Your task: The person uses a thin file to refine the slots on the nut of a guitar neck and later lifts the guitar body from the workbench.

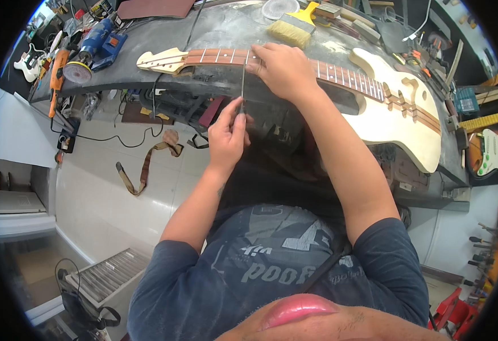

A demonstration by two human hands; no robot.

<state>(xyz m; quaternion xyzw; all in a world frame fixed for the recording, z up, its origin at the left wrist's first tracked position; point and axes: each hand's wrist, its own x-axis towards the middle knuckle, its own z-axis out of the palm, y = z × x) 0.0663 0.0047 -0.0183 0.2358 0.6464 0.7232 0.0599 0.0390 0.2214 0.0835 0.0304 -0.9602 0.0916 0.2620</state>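
An unfinished pale wooden electric guitar point(374, 122) lies across the bench edge, its headstock to the left and its body to the right. Its neck point(217, 56) has a dark fretboard with metal frets and light inlay dots. My left hand point(229, 133), in front of the neck, is closed around the lower end of a slim metal rod that looks like a thin file point(243, 82). This tool stands crosswise over the fretboard, along the frets. Above the neck my right hand point(286, 71) pinches near the tool's far end, thumb and fingertips against it and the fretboard.
On the dark bench point(215, 34) are a yellow-handled brush point(294, 25), a blue power tool point(96, 42) and an orange tool point(59, 79). A strap point(146, 165) and cables lie on the floor. Another guitar point(488, 150) stands at the right; tools hang along the right wall.
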